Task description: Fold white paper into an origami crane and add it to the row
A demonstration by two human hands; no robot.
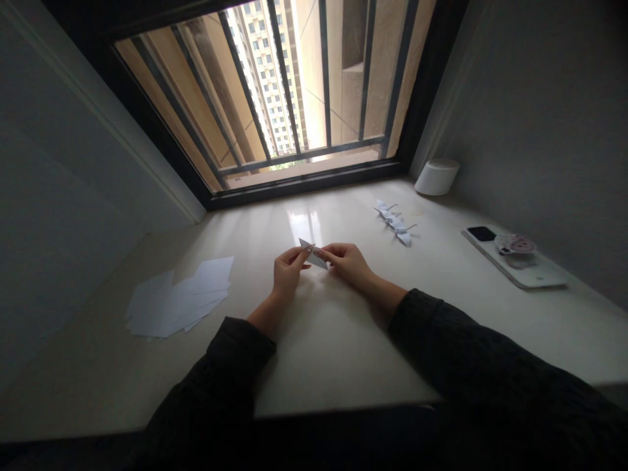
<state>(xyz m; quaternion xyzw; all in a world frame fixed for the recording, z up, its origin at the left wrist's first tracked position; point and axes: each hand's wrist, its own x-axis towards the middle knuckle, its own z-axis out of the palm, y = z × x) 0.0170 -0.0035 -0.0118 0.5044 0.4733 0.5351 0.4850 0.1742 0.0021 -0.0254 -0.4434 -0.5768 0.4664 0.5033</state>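
Note:
Between my two hands is a small piece of folded white paper (pixel 318 261), diamond-shaped with pointed ends, held just above the white sill. My left hand (pixel 288 269) pinches its left side between thumb and fingers. On the other side, my right hand (pixel 347 260) grips the paper with thumb and forefinger. Fingers cover part of the folds. To the left lies a loose pile of white paper sheets (pixel 181 297). Several folded paper cranes (pixel 394 222) stand in a row beyond my right hand.
A white phone (pixel 534 273) with a round pink grip lies at the right. At the back right corner stands a white cylindrical object (pixel 437 177). A dark-framed window (pixel 314 180) with bars borders the far side of the sill (pixel 338 366); walls rise left and right.

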